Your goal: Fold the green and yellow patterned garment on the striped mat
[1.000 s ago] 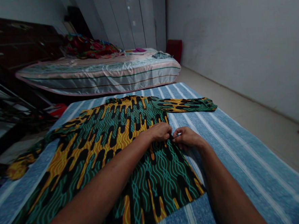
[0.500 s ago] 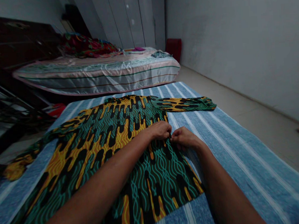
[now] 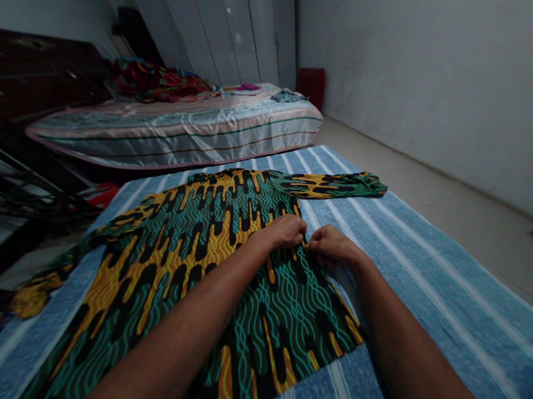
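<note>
A long-sleeved shirt in green, black and yellow lies spread on a blue striped cloth, its collar at the far end. One sleeve reaches out to the right; the other trails down to the left. My left hand is closed at the shirt's right side edge, reaching across the body of the garment. Close beside it, my right hand is pinched on the same edge. The fingertips of both hands are partly hidden, and the bit of fabric between them is small.
Beyond the striped cloth stands a bed with a shiny striped cover and a bunched red floral blanket. A dark headboard is at the left. A pale wall runs along the right, and a red object stands by the bed.
Both hands stay at the shirt's right side edge with almost no movement. The view has shifted very slightly.
</note>
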Available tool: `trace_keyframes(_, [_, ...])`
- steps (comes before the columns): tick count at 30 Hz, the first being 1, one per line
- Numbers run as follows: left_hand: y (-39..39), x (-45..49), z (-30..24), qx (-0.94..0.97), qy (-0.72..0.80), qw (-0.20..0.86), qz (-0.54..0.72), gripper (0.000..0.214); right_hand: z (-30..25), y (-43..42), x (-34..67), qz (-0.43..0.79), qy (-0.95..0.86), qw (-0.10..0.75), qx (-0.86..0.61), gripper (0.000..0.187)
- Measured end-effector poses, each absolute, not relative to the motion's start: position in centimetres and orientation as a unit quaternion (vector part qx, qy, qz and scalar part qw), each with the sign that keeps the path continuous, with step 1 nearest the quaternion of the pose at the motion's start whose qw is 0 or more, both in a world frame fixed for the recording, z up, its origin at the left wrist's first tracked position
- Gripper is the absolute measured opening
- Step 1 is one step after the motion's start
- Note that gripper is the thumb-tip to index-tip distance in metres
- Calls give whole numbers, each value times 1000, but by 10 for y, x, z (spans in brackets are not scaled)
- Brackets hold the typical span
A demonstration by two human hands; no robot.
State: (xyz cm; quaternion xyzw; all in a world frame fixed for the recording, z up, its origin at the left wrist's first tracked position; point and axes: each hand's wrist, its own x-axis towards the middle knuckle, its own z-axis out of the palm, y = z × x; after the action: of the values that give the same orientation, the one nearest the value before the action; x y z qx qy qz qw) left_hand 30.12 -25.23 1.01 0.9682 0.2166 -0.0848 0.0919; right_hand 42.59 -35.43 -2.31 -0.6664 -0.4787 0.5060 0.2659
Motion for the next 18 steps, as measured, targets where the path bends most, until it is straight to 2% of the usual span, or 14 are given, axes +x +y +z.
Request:
trace_keyframes(11, [-257, 302, 12, 966, 235, 84, -75, 17, -23, -351, 421, 491, -461, 241, -699, 22])
trace_keyframes(18, [-253, 300, 2, 958, 262, 117, -11, 19, -21, -352, 422, 491, -458, 223, -707, 25])
